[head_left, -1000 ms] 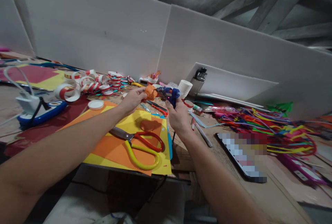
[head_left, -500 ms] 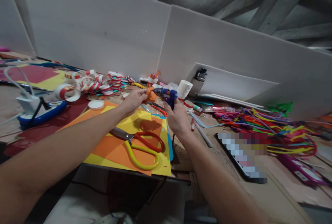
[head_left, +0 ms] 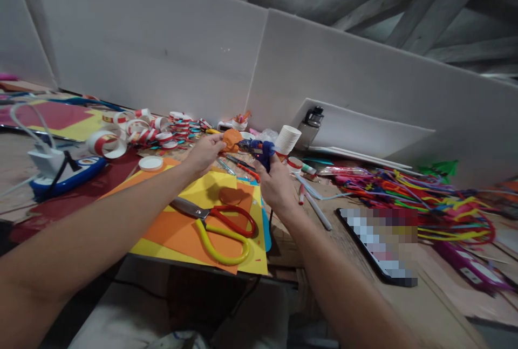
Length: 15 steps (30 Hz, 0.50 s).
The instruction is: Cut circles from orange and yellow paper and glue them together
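Note:
My left hand [head_left: 206,151] pinches a small orange paper piece [head_left: 232,139] by its left edge, raised above the table. A blue glue gun [head_left: 264,150] is gripped in my right hand [head_left: 276,184], its nozzle pointing left at the orange piece. Whether the nozzle touches the paper I cannot tell. Below my hands lie sheets of yellow paper [head_left: 253,254] and orange paper [head_left: 174,241]. Scissors [head_left: 198,212] with one red and one yellow handle rest on these sheets, and a cut orange shape [head_left: 231,194] lies just beyond them.
Red-and-white cup rings [head_left: 107,144] and a blue power strip [head_left: 67,176] are at left. White paper cups [head_left: 287,139] stand behind the glue gun. On the right are a phone [head_left: 376,246], colourful pipe cleaners [head_left: 408,190] and a purple power strip [head_left: 471,268]. White boards [head_left: 162,41] border the back.
My left hand has shifted slightly left and up with the orange piece, which now shows more of its face. The glue gun has moved a little left.

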Motion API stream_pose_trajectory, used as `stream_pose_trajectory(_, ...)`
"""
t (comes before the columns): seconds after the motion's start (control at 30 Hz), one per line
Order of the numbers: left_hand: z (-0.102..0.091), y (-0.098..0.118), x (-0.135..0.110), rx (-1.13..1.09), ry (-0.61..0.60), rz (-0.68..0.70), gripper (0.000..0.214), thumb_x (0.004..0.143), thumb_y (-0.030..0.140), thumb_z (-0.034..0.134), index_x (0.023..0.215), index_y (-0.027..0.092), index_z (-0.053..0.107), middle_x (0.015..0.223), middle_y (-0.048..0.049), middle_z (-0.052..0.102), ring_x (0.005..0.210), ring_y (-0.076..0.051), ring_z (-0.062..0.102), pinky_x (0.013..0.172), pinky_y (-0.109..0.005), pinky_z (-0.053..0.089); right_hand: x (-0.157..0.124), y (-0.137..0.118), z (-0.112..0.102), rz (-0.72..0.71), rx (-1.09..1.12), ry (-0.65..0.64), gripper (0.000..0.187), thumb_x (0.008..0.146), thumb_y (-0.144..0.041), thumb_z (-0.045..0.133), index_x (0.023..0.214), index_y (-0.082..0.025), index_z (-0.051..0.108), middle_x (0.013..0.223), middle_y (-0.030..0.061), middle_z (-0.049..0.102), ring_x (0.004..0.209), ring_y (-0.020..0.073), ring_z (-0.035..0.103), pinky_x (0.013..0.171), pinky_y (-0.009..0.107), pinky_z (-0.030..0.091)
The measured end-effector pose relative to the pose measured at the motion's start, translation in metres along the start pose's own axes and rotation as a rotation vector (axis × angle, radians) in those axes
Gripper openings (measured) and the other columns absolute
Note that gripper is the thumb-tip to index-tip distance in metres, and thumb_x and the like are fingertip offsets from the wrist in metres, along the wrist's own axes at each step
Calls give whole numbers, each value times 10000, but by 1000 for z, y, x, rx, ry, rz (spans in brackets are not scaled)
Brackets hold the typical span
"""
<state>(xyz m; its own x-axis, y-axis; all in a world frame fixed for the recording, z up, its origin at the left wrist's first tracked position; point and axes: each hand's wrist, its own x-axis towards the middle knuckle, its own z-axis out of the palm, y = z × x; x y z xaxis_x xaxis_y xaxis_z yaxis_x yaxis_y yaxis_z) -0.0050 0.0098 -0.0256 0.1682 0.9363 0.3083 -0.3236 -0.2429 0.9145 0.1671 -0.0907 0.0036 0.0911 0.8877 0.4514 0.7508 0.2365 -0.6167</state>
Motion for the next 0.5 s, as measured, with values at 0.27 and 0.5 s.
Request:
stream_pose_trajectory(0.27,4,-1,-4,29,-69,-52,232,672,185,686,895,152,742,869,-56,731,750,-145,599,608,-230,423,2,4,1,-42,-5,8,360,935,-347,514,1223,-168,636,1096,137,742,1021,305,682,873,394,503)
stream_pose_trajectory(0.5,0,0,-1,15,-35,-37,228,675,165,661,885,154,749,833,-45,715,702,-130,566,597,-228,409,0,4,2,-32,17,-10,350,935,-339,527,1220,-169,638,1076,127,747,1002,296,689,871,387,502)
